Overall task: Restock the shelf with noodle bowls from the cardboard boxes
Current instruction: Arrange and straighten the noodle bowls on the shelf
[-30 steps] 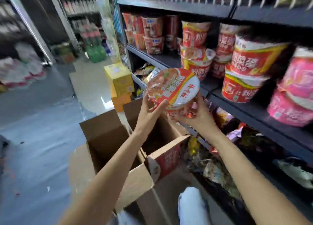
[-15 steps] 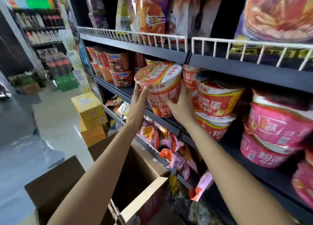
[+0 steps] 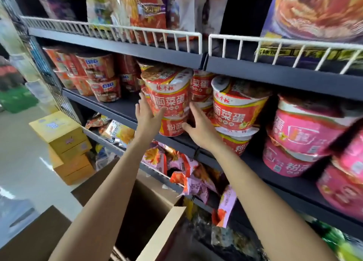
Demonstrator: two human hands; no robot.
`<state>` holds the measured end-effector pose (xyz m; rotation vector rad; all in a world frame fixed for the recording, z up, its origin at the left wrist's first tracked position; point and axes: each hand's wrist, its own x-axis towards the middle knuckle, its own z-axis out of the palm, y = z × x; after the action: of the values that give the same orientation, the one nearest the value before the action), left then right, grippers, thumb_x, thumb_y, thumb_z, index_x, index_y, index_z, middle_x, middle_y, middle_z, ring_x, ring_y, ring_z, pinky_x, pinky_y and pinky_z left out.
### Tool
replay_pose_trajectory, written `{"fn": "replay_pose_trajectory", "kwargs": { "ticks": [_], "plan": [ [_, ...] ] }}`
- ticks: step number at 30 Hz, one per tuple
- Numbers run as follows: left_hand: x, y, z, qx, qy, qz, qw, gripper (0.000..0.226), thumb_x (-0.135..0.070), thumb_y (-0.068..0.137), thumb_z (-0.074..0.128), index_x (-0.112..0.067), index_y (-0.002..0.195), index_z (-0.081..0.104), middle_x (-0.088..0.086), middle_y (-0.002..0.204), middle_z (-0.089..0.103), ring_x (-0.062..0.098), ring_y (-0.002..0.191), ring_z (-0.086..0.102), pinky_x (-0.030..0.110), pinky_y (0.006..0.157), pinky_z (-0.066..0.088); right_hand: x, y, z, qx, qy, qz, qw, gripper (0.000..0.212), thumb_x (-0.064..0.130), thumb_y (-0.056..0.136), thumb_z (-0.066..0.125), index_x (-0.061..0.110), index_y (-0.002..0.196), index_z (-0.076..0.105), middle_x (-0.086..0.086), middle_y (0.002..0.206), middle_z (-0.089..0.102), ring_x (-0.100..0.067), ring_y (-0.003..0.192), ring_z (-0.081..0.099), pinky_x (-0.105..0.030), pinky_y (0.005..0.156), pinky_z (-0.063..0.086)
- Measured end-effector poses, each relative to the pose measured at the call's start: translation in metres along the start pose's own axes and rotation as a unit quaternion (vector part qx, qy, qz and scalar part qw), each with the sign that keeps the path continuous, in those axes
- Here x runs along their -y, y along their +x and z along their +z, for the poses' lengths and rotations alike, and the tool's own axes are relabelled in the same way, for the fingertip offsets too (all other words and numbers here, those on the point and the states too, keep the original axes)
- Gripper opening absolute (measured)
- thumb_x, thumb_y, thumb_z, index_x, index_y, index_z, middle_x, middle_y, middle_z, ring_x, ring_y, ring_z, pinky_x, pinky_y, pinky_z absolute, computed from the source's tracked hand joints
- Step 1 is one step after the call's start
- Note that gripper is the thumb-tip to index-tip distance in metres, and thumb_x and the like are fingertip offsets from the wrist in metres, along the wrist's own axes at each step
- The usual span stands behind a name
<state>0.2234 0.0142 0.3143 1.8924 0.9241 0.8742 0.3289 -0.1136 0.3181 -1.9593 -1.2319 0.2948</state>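
Four red noodle bowls (image 3: 167, 96) in front, four pink bowls (image 3: 302, 131), three yellow boxes (image 3: 59, 131), two hands (image 3: 146, 116)

One camera sat on my head, close in, looking forward and slightly down along my forearms at the shelf (image 3: 125, 107) front.

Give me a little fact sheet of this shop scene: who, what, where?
place: shop aisle, dark metal shelf
person: two bare arms reaching forward
left hand: fingers straight, against the left side of the top red bowl
right hand: fingers spread, at the right side of the stack
stack: top red bowl sits on the lower red bowl
neighbours: more red bowls to the right, pink bowls beyond
below: open cardboard box
floor: yellow cartons, stacked
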Motion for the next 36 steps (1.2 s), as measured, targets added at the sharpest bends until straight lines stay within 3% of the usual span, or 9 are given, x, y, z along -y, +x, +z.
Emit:
{"fn": "replay_pose_trajectory", "kwargs": {
  "ticks": [2,4,8,14,17,22,25,29,36],
  "plan": [
    [0.0,-0.028,-0.002,-0.005,0.026,0.03,0.999,0.078,-0.048,0.09,0.053,-0.024,0.153,0.014,0.006,0.153,0.032,0.028,0.142,0.026,0.05,0.111,0.03,0.005,-0.035,-0.017,0.038,-0.002,-0.003,0.999,0.068,0.027,0.098,0.053,0.022,0.153,0.014,0.002,0.161,0.012,-0.015,0.147,0.013,-0.031,0.116,0.019],
    [-0.005,-0.066,0.001,0.002,0.047,0.103,0.994,0.057,-0.037,0.092,0.055,-0.021,0.143,0.037,0.004,0.136,0.051,0.027,0.124,0.047,0.041,0.095,0.042,0.005,-0.073,-0.035,0.064,0.025,0.009,0.998,0.067,0.026,0.097,0.055,0.024,0.152,0.019,0.001,0.157,0.024,-0.012,0.143,0.024,-0.025,0.111,0.026],
    [-0.026,-0.138,0.024,0.115,0.057,0.219,0.967,0.03,-0.025,0.094,0.055,-0.018,0.123,0.058,-0.005,0.113,0.068,0.018,0.094,0.063,0.03,0.07,0.044,-0.01,-0.16,-0.08,0.095,0.058,0.074,0.991,0.054,0.022,0.096,0.057,0.025,0.145,0.035,0.008,0.134,0.049,-0.002,0.123,0.046,-0.017,0.101,0.038],
    [-0.082,-0.219,0.1,0.257,0.105,0.476,0.835,0.032,-0.037,0.094,0.045,-0.025,0.114,0.067,-0.009,0.097,0.072,0.013,0.084,0.067,0.023,0.065,0.048,-0.055,-0.296,-0.162,0.089,-0.03,0.191,0.977,0.039,0.026,0.095,0.058,0.027,0.133,0.049,0.007,0.125,0.061,-0.002,0.111,0.058,-0.024,0.1,0.045],
    [-0.12,-0.259,0.147,0.281,0.04,0.487,0.826,0.032,-0.036,0.093,0.046,-0.021,0.112,0.068,-0.007,0.092,0.073,0.01,0.083,0.068,0.027,0.069,0.055,-0.074,-0.358,-0.208,0.006,-0.059,0.227,0.972,0.03,0.028,0.094,0.059,0.032,0.124,0.056,0.013,0.112,0.064,-0.005,0.106,0.061,-0.028,0.093,0.05],
    [-0.177,-0.334,0.243,0.338,-0.029,0.437,0.833,0.034,-0.032,0.09,0.048,-0.019,0.118,0.063,-0.007,0.099,0.071,0.01,0.086,0.066,0.035,0.073,0.055,-0.127,-0.436,-0.27,-0.243,-0.105,0.23,0.937,0.016,0.022,0.092,0.061,0.026,0.105,0.07,0.01,0.091,0.069,-0.01,0.093,0.067,-0.022,0.079,0.048],
    [-0.198,-0.365,0.298,0.279,0.02,0.471,0.836,0.035,-0.024,0.087,0.053,-0.016,0.121,0.061,0.001,0.11,0.067,0.021,0.099,0.059,0.04,0.081,0.052,-0.166,-0.465,-0.298,-0.335,-0.112,0.225,0.908,0.015,0.019,0.091,0.062,0.022,0.104,0.07,0.007,0.089,0.072,-0.009,0.088,0.067,-0.027,0.08,0.052],
    [-0.216,-0.375,0.346,0.159,0.161,0.585,0.779,0.054,-0.025,0.078,0.065,-0.016,0.129,0.05,0.007,0.127,0.056,0.031,0.114,0.049,0.044,0.092,0.044,-0.221,-0.481,-0.334,-0.402,-0.112,0.197,0.887,0.031,0.023,0.09,0.062,0.019,0.121,0.061,0.004,0.109,0.069,-0.009,0.094,0.064,-0.038,0.085,0.054],
    [-0.201,-0.348,0.373,0.077,0.269,0.653,0.703,0.069,-0.017,0.066,0.083,-0.01,0.13,0.057,0.006,0.12,0.062,0.024,0.107,0.043,0.038,0.086,0.043,-0.304,-0.425,-0.371,-0.385,-0.098,0.195,0.897,0.081,0.033,0.08,0.075,0.017,0.145,0.03,-0.014,0.142,0.039,-0.028,0.13,0.041,-0.04,0.104,0.037]
  ]
}}
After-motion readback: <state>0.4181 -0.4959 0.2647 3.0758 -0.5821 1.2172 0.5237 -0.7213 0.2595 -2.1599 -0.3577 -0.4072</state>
